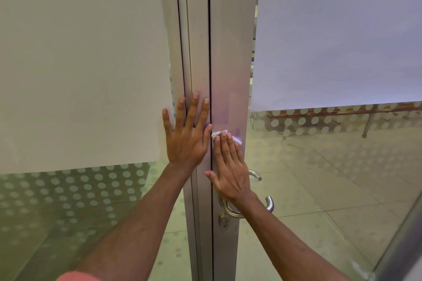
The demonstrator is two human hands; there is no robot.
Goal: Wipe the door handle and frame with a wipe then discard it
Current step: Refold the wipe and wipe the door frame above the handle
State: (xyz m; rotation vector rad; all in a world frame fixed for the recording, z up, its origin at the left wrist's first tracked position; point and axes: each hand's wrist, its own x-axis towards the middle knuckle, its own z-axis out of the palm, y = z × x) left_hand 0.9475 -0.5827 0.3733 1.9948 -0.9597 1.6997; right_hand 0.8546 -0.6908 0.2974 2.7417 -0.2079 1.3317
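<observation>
A grey aluminium door frame (228, 52) runs vertically through the middle of the view. My right hand (230, 166) lies flat on the frame and presses a small white wipe (225, 133) against it; the wipe shows only above my fingertips. Just below that hand, my wrist partly covers the curved metal door handle (269, 204), which has a keyhole (225, 222) under it. My left hand (188, 136) rests flat with fingers spread on the neighbouring frame post (189, 64), left of the dark gap, and holds nothing.
Frosted glass panels (80, 64) with a dotted band below flank the frame on both sides. Through the clear lower glass on the right I see a tiled floor (319, 189) and table legs (367, 125) beyond.
</observation>
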